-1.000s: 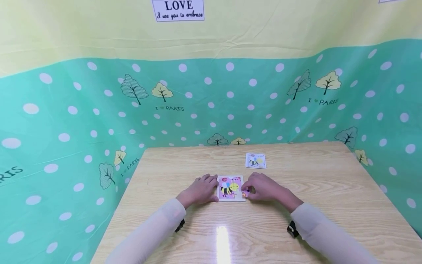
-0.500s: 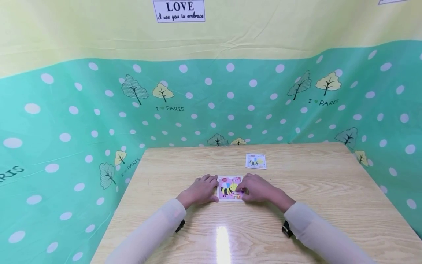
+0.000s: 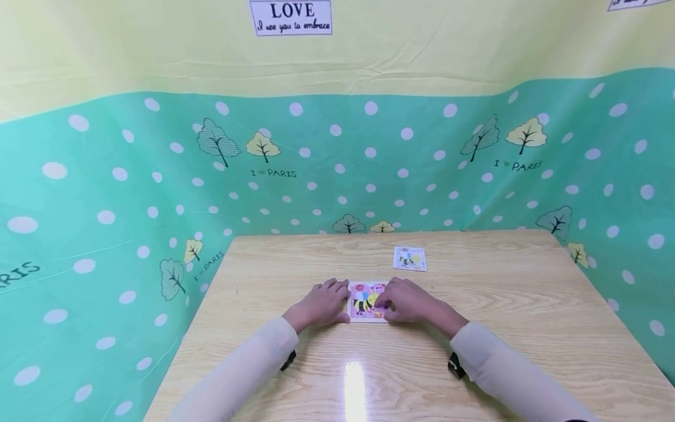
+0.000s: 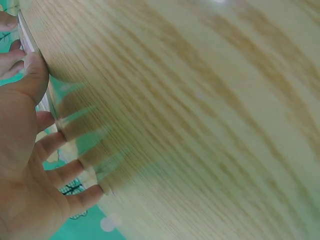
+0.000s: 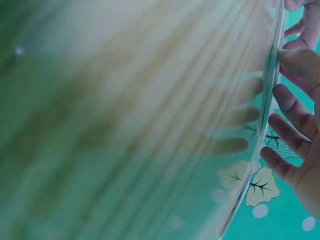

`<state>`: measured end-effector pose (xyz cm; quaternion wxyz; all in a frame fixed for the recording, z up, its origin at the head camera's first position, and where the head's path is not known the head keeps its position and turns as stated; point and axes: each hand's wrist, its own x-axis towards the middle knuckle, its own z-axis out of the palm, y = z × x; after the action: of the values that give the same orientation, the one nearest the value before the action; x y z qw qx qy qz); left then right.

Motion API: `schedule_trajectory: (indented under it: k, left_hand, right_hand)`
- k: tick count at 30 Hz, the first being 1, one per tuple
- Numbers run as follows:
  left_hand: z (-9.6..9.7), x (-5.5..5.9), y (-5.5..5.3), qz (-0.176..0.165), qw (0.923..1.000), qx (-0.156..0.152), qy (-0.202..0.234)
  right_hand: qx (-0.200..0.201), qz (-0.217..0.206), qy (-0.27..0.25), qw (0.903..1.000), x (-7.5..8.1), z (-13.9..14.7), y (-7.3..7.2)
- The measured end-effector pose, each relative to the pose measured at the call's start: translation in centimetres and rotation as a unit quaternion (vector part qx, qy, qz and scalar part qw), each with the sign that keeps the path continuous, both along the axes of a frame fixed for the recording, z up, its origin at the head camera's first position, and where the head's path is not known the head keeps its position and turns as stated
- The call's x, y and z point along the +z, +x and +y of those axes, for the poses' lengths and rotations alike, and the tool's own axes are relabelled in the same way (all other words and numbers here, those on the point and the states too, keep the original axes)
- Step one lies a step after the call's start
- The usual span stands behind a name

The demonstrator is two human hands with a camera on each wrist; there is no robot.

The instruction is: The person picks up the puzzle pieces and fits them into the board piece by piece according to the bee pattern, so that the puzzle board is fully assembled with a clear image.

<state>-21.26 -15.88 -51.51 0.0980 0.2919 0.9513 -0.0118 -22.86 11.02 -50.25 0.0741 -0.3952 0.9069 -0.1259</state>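
A jigsaw puzzle (image 3: 362, 302) with a bee on a pink ground lies in a white frame near the table's middle. My left hand (image 3: 328, 301) rests at its left side, thumb by the lower corner and fingertips by the upper edge. In the left wrist view, the left hand's fingers (image 4: 80, 199) are spread and fairly straight. Over the puzzle's right side, my right hand (image 3: 408, 300) has its index finger and thumb on a pink puzzle piece (image 3: 378, 315), largely hidden beneath them. The right hand's other fingers (image 5: 287, 135) reach the tabletop in the right wrist view.
Behind the right hand lies a square card (image 3: 409, 258) with the same bee picture. The wooden table (image 3: 506, 293) stands before a green dotted cloth (image 3: 369, 170), which also hangs along its sides. A bright reflection crosses the front of the tabletop.
My right hand has moved left, bringing the pink puzzle piece from beside the frame into the gap at the puzzle's lower right. The left hand stays at the left edge.
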Motion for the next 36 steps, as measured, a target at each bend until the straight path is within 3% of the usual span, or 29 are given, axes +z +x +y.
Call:
schedule_trajectory:
  k: [11,26,36]
  left_hand:
    - [0.4,0.0,-0.1,0.0,1.0,0.005,-0.003]
    - [0.8,0.0,-0.3,0.001,0.9999,-0.001,-0.011]
    - [1.4,1.4,-0.5,-0.004,0.9996,0.029,0.001]
  right_hand:
    - [-0.021,-0.025,0.005,0.9995,0.2,0.0,0.1]
    - [-0.012,-0.015,0.02,0.9996,-0.3,0.3,-0.2]
    - [0.018,-0.008,0.044,0.9988,0.3,0.2,-0.1]
